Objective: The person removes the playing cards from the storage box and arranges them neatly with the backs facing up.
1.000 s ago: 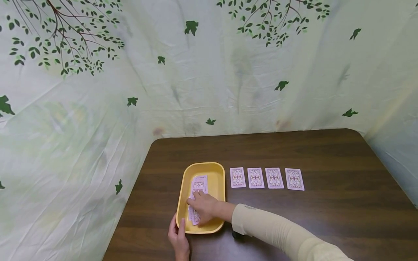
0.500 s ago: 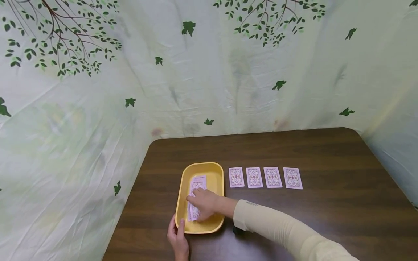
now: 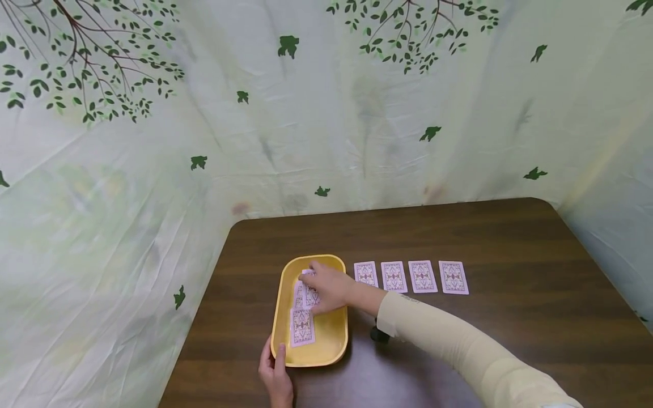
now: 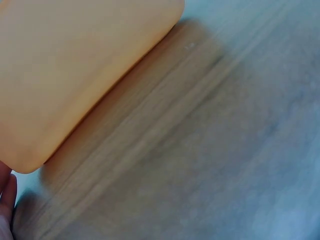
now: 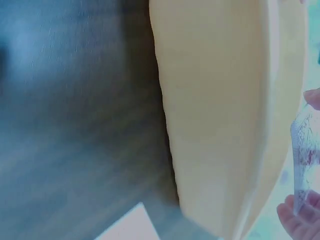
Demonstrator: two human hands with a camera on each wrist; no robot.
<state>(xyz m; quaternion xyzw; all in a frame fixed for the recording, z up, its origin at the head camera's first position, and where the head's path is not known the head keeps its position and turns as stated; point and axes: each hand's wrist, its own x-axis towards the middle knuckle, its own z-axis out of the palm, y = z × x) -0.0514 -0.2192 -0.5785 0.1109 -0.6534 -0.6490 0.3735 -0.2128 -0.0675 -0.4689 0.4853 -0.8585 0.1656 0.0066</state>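
Note:
My right hand (image 3: 331,289) is over the yellow tray (image 3: 330,340) and pinches a playing card (image 3: 310,298), its purple patterned back up. In the right wrist view that card (image 5: 306,150) stands between the thumb and fingertips, past the tray's rim. Beneath it in the tray lie more face-down cards (image 3: 302,328), partly covered by the hand and the held card. The left hand (image 3: 276,375) grips the tray's near left corner, thumb at the rim. Only a few of its fingers (image 4: 7,197) show in the left wrist view, beside the tray's wall (image 4: 75,75).
Right of the tray, several face-down cards (image 3: 422,276) lie in a row on the dark wooden table (image 3: 510,328); the forearm overlaps the lower edge of the nearest ones. A leaf-printed cloth (image 3: 367,124) hangs behind the table.
The right hand has moved from the cards in the tray up toward its far end, with a card now in its grip. The left hand still holds the corner.

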